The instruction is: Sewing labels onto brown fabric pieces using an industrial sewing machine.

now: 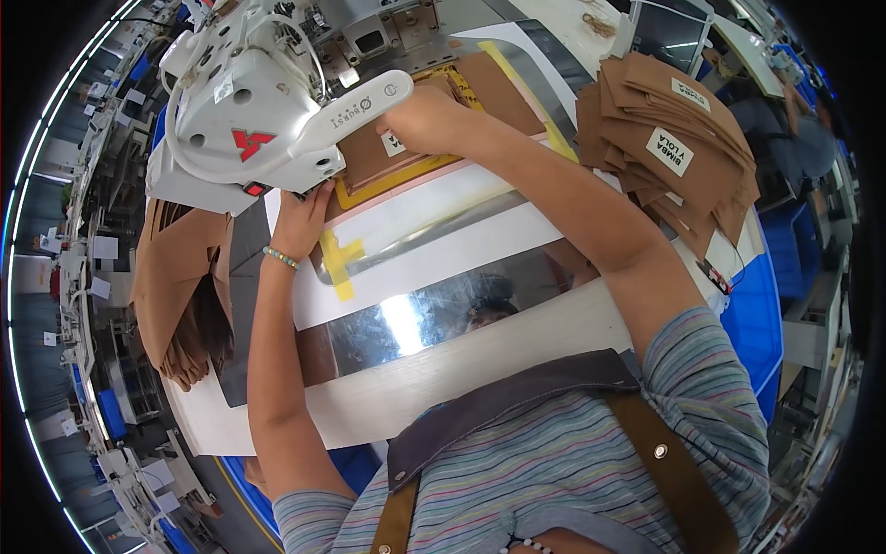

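At nine o'clock we see a thick bundle of folded brown sheets [180, 286] hanging over the table's edge. Between ten and eleven o'clock stands a bulky white metal sewing machine [231, 120]. Below its head, at ten, we find our left hand [303, 222], wearing a beaded bracelet; its fingers are largely hidden, so we cannot tell how open they are or what they hold. Toward twelve, a flat brown panel [369, 157] with a white label lies inside a rectangular yellow frame [365, 195]. Our right hand [426, 120], at twelve, is over that panel beside the label, fingers curled; we cannot tell whether they pinch anything. At two o'clock sits a fanned pile of brown labelled panels [637, 129], at three a small red-and-black tool [715, 276], and just past it a blue plastic bin [752, 319].
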Tool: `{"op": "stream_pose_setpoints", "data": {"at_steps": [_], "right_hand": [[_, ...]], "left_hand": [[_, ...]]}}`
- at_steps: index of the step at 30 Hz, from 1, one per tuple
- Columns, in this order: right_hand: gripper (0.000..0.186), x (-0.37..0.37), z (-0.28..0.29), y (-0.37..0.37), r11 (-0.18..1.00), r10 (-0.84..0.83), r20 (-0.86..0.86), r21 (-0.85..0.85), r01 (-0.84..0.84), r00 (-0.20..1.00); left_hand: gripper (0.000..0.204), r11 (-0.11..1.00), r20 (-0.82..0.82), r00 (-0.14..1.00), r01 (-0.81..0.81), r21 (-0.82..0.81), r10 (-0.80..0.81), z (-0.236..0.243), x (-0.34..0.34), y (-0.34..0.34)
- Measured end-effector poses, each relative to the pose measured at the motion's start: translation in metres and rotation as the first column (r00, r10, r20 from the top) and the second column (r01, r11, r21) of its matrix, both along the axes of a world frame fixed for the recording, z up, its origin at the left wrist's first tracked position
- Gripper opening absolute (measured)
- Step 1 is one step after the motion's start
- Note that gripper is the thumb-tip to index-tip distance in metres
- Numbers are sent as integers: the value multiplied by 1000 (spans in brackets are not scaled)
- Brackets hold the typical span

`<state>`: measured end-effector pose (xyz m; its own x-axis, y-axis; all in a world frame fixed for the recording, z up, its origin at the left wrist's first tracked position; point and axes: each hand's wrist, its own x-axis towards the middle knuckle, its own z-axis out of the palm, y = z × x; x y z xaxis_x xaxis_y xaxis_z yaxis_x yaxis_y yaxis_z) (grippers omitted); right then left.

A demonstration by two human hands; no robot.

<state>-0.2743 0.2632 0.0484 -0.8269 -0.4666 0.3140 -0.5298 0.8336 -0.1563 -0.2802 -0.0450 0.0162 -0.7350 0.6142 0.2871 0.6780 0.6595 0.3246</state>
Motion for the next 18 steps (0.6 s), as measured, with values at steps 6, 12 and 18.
{"op": "stream_pose_setpoints", "data": {"at_steps": [6, 12, 18], "right_hand": [[32, 19, -38, -4, 978, 115, -64, -166, -124, 991], [40, 25, -42, -17, 946, 255, -73, -185, -265, 964], [41, 26, -49, -9, 931, 316, -96, -161, -328, 944]], "left_hand": [[38, 979, 124, 973, 187, 84, -196, 2, -12, 22], [37, 909, 212, 931, 208, 362, -297, -19, -43, 0], [42, 988, 125, 980, 156, -3, -154, -7, -45, 28]]}}
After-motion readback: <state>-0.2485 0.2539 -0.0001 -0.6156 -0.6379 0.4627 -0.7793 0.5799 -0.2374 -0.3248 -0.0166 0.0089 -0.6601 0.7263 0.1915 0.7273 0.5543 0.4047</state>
